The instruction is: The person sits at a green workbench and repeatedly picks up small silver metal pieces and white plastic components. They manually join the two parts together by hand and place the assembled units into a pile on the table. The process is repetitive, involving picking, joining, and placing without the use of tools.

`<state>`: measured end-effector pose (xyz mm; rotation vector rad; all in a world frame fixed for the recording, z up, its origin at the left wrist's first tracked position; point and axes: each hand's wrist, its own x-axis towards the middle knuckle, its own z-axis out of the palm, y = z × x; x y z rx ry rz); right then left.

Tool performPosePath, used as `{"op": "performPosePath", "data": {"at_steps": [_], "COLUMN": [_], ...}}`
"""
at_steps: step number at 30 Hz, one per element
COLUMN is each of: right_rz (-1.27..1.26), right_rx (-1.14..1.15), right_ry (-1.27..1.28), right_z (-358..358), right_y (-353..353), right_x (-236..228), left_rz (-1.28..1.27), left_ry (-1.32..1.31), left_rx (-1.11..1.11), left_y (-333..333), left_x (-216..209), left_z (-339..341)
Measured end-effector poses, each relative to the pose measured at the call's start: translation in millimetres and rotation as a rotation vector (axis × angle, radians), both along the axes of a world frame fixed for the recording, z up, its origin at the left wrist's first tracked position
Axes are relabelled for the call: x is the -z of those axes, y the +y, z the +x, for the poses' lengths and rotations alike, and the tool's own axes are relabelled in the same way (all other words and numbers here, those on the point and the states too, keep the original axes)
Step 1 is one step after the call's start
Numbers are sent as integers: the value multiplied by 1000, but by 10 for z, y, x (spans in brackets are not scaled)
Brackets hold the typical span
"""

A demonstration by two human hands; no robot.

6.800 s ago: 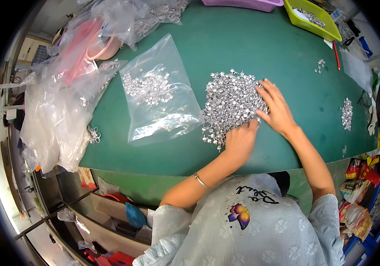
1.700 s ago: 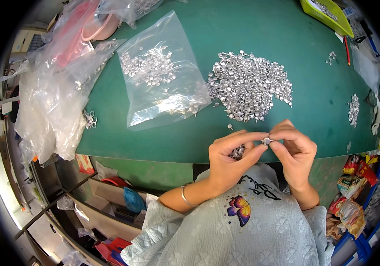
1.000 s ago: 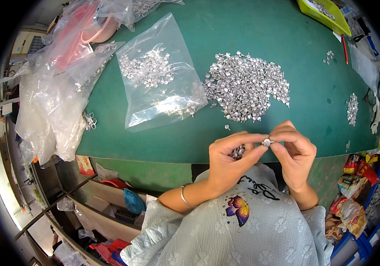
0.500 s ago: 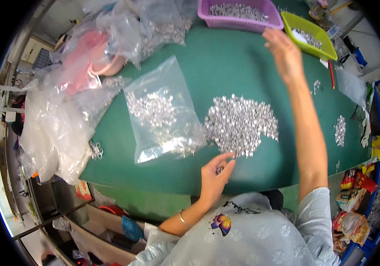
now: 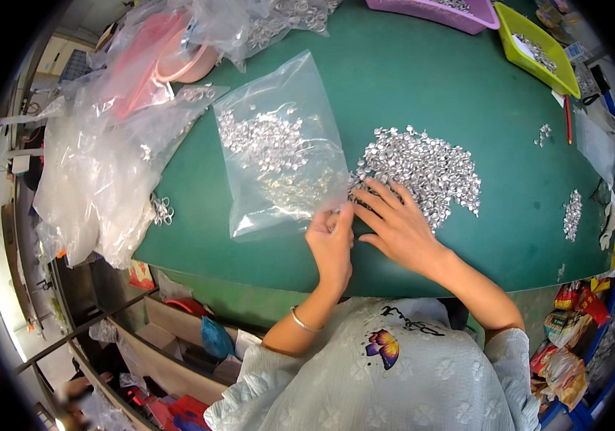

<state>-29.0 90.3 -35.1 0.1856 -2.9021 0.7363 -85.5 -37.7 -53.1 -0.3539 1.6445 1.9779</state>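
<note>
A heap of small shiny silver metal pieces [image 5: 422, 169] lies on the green table. My right hand [image 5: 404, 233] rests at its near left edge, fingers spread and fingertips touching the pieces. Just left of it, my left hand [image 5: 330, 248] is closed, thumb against curled fingers, by the near right corner of a clear plastic bag [image 5: 250, 205]. What those fingers hold is hidden. More silver pieces [image 5: 268, 140] show inside the bag, which lies flat beside the heap.
Purple [image 5: 440, 16] and lime green baskets [image 5: 569, 75] of metal pieces stand at the far right. Small piles [image 5: 572, 215] and a red pencil [image 5: 569, 121] lie along the right. Plastic bags [image 5: 92, 179] and a pink basin [image 5: 192, 63] crowd the left; an open drawer [image 5: 171, 352] sits below.
My right hand has come back from near the baskets to the heap. My left hand has moved up to the bag's corner. The whole view has shifted somewhat.
</note>
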Motion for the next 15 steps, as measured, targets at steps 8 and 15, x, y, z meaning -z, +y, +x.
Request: {"op": "performPosePath", "data": {"at_steps": [8,15], "right_rz": [192,203], "right_rx": [28,149], "right_ry": [71,160], "right_z": [99,245], "right_y": [174,341], "right_x": [196,235], "left_rz": [-137,-384], "left_ry": [453,738], "left_rx": [-126,15], "left_y": [-97,-248], "left_x": [56,108], "left_z": [-375,-542]}}
